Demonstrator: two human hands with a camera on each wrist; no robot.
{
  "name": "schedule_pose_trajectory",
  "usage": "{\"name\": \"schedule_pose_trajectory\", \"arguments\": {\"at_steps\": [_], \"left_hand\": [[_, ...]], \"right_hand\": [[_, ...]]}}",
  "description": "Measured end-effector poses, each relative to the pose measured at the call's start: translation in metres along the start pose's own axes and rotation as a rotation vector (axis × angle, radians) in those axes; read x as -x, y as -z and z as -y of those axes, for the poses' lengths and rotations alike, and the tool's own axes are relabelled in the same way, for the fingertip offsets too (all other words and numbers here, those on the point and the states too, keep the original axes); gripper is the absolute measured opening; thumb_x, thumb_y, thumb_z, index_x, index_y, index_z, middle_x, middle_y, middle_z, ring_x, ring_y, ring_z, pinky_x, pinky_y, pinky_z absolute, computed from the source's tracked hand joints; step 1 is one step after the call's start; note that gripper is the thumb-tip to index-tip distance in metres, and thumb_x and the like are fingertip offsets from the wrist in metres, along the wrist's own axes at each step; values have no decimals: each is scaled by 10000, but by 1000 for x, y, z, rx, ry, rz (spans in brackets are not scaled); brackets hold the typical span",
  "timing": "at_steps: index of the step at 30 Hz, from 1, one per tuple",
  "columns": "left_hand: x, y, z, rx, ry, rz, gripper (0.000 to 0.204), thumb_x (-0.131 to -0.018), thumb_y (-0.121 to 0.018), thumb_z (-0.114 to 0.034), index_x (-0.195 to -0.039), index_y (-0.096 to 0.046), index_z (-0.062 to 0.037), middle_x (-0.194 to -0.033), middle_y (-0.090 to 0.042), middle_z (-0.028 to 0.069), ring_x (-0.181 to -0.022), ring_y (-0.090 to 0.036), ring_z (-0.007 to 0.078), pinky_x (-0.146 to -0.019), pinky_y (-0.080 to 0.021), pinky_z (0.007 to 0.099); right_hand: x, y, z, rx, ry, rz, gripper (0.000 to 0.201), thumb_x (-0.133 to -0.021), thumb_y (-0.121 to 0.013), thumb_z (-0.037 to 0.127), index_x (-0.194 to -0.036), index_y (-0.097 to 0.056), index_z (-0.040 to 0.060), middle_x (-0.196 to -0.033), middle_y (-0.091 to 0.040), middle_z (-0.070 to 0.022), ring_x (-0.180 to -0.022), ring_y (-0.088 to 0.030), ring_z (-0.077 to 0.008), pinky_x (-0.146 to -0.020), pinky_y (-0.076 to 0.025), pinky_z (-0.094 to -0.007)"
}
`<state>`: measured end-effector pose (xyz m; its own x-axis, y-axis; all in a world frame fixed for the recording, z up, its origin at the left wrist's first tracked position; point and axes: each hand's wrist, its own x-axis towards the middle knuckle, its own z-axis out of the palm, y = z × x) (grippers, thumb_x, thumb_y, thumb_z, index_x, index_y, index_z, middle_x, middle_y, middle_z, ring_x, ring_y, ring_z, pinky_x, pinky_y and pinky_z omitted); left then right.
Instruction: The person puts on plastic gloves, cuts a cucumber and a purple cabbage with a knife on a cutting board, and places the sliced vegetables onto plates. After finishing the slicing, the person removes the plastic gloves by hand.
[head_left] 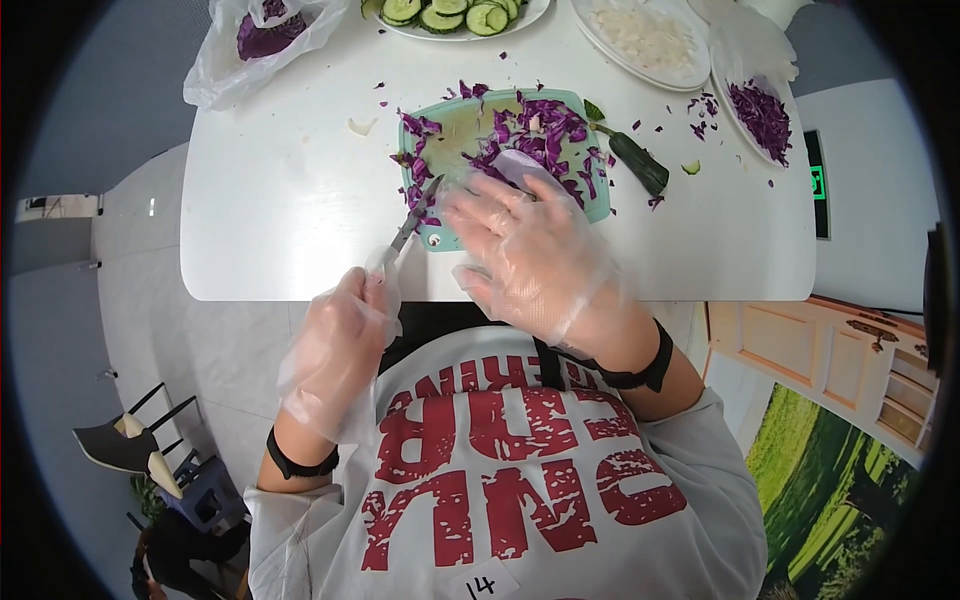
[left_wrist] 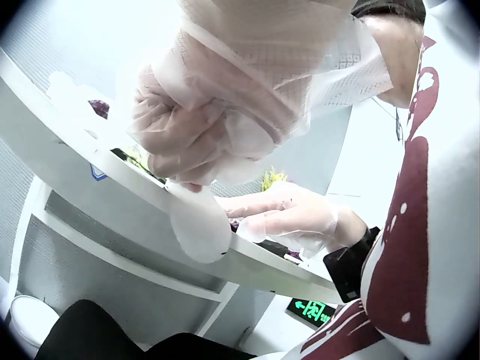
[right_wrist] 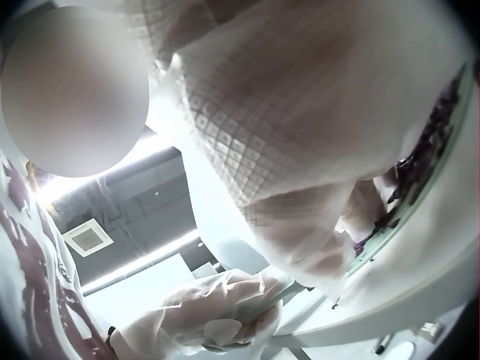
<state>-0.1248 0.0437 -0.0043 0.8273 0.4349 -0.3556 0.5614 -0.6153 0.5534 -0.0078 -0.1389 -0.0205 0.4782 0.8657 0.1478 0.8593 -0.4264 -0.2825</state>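
Note:
My gloved left hand (head_left: pixel 340 330) grips the handle of a knife (head_left: pixel 413 218), whose blade points up and right over the left edge of the light-green cutting board (head_left: pixel 440 242). My gloved right hand (head_left: pixel 535 250) lies palm down at the board's front, its fingers stretched forward over the chopped purple cabbage (head_left: pixel 545 125). A smooth pale-purple piece (head_left: pixel 520 165) shows just beyond those fingertips; the rest of it is hidden. In the left wrist view the left hand (left_wrist: pixel 202 124) is curled, with the right hand (left_wrist: pixel 289 214) behind it.
A cucumber stub (head_left: pixel 638 165) lies right of the board. Along the back are a bag (head_left: pixel 215 75) with cabbage, a plate (head_left: pixel 470 36) of cucumber slices and a plate (head_left: pixel 590 35) of pale pieces. Shredded cabbage (head_left: pixel 762 120) fills another plate at right. Scraps dot the white table (head_left: pixel 270 230).

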Motion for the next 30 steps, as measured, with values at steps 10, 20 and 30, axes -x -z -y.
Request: {"name": "schedule_pose_trajectory", "arguments": {"at_steps": [10,20,30], "left_hand": [[4,-2,1,50,-20,3,324,-1006,-476,-228,-788,-516,8,-637,-554,249,-617,-531,468,-582,-424,468],[-4,-12,-1,-58,-94,15,339,-1016,-456,-263,-855,-557,18,-655,-544,219,-586,-509,355,-603,-434,404],[-19,-12,-8,-260,-345,-69,263,-986,-493,-181,-795,-537,-5,-636,-590,242,-603,-596,424,-548,-465,490]], "right_hand": [[5,1,-5,-49,-100,-41,494,-831,-675,291,-1249,-600,40,-1327,-570,-80,-1323,-447,-241,-1140,-285,-446],[7,-1,-5,-11,-136,-80,488,-811,-706,320,-1235,-628,92,-1381,-509,-97,-1339,-403,-289,-1124,-306,-464],[3,-1,-6,22,-103,-149,407,-814,-680,328,-1156,-686,107,-1382,-513,-128,-1374,-339,-285,-1131,-278,-465]]}}
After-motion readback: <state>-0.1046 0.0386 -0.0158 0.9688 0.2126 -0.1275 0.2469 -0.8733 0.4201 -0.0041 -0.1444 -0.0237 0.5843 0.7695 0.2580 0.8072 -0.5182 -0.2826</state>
